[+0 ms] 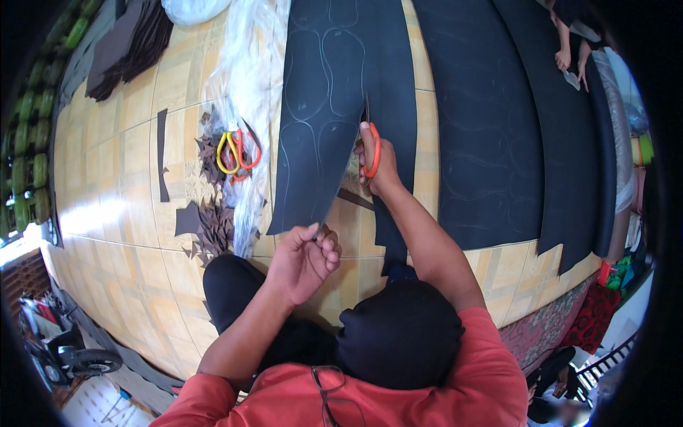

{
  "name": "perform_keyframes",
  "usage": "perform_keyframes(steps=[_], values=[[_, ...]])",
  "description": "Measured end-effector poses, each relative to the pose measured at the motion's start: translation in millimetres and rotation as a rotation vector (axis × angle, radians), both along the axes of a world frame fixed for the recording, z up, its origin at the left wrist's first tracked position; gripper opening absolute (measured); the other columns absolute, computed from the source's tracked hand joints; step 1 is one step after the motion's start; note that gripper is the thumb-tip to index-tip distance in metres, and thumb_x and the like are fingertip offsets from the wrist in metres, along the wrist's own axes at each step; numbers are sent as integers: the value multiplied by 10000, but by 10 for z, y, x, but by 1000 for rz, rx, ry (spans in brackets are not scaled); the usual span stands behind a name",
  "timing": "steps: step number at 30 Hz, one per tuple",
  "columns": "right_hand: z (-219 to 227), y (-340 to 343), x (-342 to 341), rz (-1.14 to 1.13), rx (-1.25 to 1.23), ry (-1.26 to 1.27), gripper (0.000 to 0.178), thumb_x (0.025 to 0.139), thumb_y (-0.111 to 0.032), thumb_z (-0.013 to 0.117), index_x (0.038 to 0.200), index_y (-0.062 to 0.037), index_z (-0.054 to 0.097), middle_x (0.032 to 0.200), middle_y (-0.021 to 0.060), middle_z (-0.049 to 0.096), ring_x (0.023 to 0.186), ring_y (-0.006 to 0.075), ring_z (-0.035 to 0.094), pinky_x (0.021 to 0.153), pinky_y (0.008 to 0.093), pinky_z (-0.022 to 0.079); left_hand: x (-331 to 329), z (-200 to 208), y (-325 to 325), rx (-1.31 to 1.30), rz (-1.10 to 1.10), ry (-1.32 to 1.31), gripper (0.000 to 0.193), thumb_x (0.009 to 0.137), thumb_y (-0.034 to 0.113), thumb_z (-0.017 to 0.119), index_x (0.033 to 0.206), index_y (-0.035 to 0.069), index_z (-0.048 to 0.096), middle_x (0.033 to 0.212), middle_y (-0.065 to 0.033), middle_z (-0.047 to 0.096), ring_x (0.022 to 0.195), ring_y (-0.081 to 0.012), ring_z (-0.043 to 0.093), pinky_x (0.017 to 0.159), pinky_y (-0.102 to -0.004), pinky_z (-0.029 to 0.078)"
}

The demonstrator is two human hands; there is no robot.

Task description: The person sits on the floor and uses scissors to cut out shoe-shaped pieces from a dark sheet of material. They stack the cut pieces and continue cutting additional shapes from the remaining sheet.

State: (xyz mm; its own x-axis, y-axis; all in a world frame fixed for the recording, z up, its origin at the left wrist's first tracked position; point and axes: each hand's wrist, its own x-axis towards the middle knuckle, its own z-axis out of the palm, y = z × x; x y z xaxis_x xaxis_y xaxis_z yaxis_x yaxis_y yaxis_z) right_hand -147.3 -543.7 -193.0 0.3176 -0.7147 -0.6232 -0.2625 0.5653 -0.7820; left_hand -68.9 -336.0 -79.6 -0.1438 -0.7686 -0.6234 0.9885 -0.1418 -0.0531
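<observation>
A long black sheet [306, 171] with shoe-sole-like outlines drawn in pale line lies in front of me. My right hand [385, 169] is closed around the orange handles of a pair of scissors [375, 149]. Their blades point away from me and meet the sheet along its right outlines, with a cut gap open below them. My left hand [302, 263] is pinched on the near corner of the sheet, which is lifted slightly. Another black strip [395, 121] lies just right of the scissors.
Yellow- and orange-handled scissors [229, 153] rest on crumpled clear plastic [245, 78], beside dark offcuts [217, 226]. Stacked dark pieces [131, 46] lie far left. More marked black sheeting [484, 142] spreads right, where another person's hands [563, 58] hold a small pale piece.
</observation>
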Motion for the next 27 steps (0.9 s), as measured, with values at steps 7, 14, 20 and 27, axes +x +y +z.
perform_keyframes(steps=[7,14,20,27], values=[[-161,-54,-38,60,-176,121,564,967,-551,529,668,-74,495,602,-20,386,548,88,378,498,295,295,370,-93,69,-229,-1252,-439,252,952,173,522,983,-32,664,915,-152,707,676,-220,690,591,-319,526],[-76,-11,-1,97,-238,177,612,992,-525,491,674,-3,477,620,55,416,625,145,402,597,343,371,1008,-887,-1732,-168,-332,-2406,465,955,191,558,1357,-18,452,1390,-253,485,1311,-402,461,1064,-447,393],[-42,-13,-4,98,-275,122,494,1024,-413,495,679,-68,410,653,-25,333,639,77,328,574,277,311,1248,-1645,-2249,180,-663,-2741,624,988,342,413,1495,-8,315,1582,-183,266,1487,-320,202,1204,-506,124],[-101,-208,155,15,-286,73,443,1004,-321,583,684,-30,485,591,10,418,584,79,379,526,291,351,1253,-1576,-2304,191,-774,-2659,633,959,292,438,1506,4,301,1590,-176,256,1488,-331,206,1203,-498,124]])
